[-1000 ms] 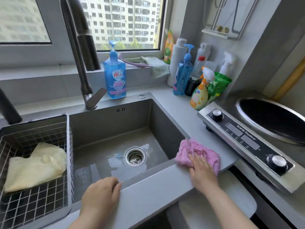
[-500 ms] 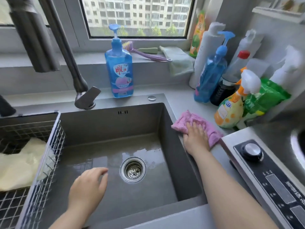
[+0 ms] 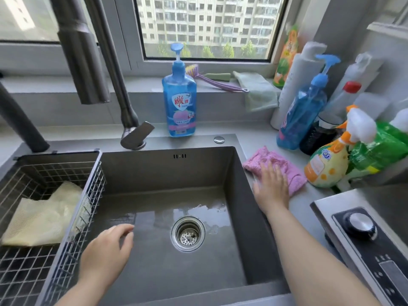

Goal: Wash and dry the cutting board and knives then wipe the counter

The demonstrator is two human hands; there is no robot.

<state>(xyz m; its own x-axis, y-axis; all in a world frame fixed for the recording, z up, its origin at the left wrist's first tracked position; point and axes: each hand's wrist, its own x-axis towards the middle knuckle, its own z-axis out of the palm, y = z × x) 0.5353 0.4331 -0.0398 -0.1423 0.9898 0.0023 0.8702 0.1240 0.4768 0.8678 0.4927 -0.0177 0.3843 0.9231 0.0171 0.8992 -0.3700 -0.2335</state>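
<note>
Head view: the right hand (image 3: 272, 191), fingers straight and close together, presses flat on the pink cloth (image 3: 287, 168), which lies on the counter (image 3: 254, 129) at the right rim of the sink (image 3: 167, 171). Spray bottles (image 3: 324, 166) crowd just beyond the cloth. The left hand (image 3: 106, 250), fingers relaxed and empty, hovers over the sink.

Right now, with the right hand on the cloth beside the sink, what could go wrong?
1. The right hand presses the cloth close to the spray bottle; a wider stroke could tip it.
2. One corner of the cloth lies at the edge of the sink, so it might slip onto the wet bottom.
3. The forearm passes near the cooktop knob and could brush it.
</note>
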